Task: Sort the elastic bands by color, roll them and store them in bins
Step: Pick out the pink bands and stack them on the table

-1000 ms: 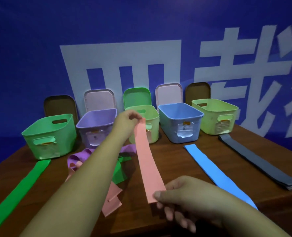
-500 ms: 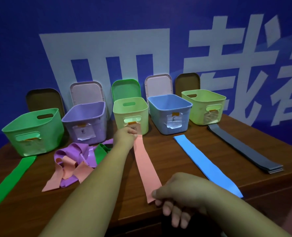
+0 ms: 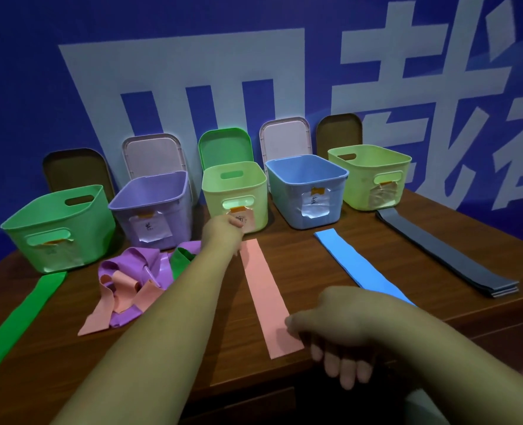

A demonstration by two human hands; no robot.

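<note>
We are laying flat pink elastic band [image 3: 264,297] down mid-frame on brown wooden tabletop [image 3: 339,265], no longer hanging. Left hand [image 3: 223,230] pinching far end; right hand [image 3: 333,325] pinching near end. Sorting continuing; rolling pending.

A pink band [image 3: 266,297] lies flat on the desk [image 3: 361,240], below the yellow-green bin [image 3: 235,194]. The left hand [image 3: 221,230] pins its far end. The right hand [image 3: 335,320] holds its near end.

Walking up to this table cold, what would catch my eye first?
Probably the row of five pastel bins along the back of the table, against a blue wall. Then the pink band laid flat at the centre, a hand at each end: left hand far, right hand near.
</note>
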